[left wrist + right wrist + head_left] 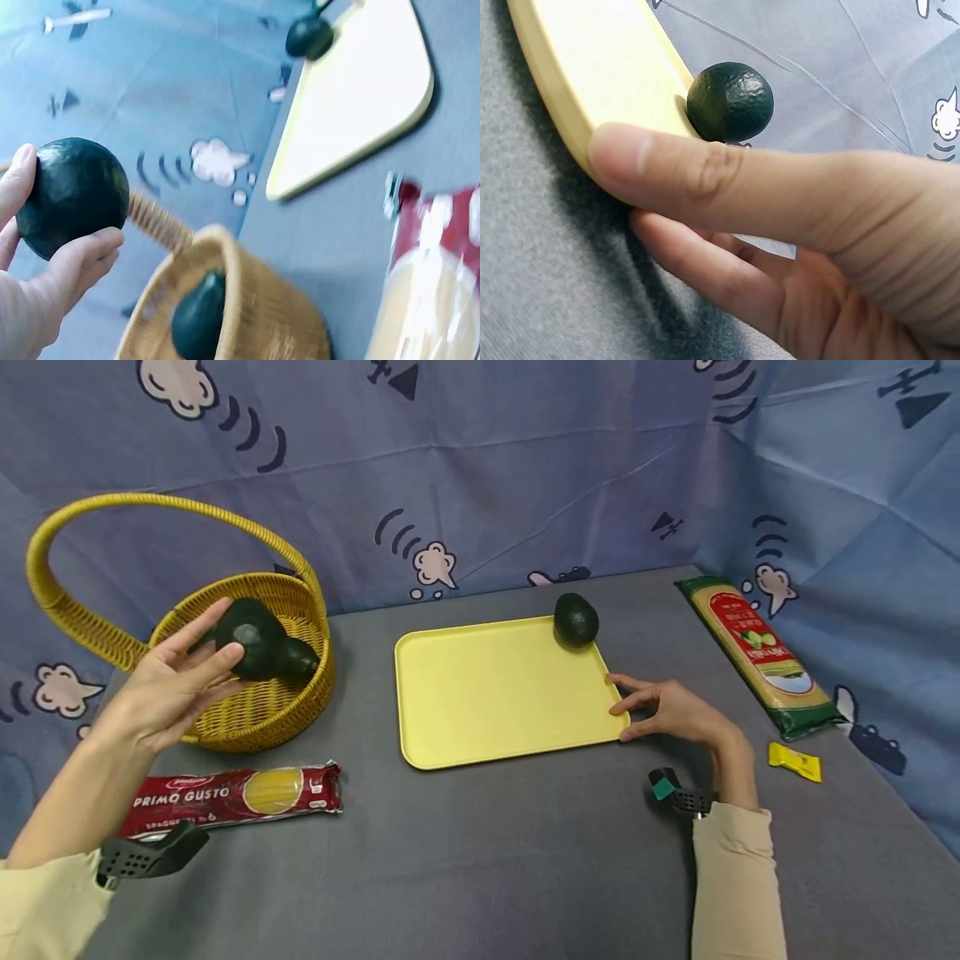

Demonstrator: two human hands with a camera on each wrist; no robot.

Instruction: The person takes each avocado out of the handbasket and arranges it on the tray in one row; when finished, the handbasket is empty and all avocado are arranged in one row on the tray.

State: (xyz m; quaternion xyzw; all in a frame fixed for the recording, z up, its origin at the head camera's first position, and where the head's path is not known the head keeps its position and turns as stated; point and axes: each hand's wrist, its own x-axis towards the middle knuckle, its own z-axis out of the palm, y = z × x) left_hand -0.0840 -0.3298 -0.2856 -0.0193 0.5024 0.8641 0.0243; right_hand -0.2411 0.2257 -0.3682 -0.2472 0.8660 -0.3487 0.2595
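Note:
My left hand (168, 681) holds a dark green avocado (247, 635) above the yellow wicker basket (258, 739), with thumb and fingers on its sides. Inside the basket lies a second avocado (199, 319), partly hidden behind the held one in the head view. A third avocado (576, 620) rests at the far right corner of a pale yellow tray (502, 693). At the tray's near right corner, my right hand (671, 714) grips the rim. In the right wrist view, its thumb (622, 157) lies on the rim while another finger is below.
A red spaghetti packet (240, 797) lies in front of the basket, beneath my left forearm. On the right are a green-ended noodle packet (761, 652) and a small yellow wrapped piece (795, 762). Patterned blue cloth (525, 485) hangs behind the grey table (465, 860).

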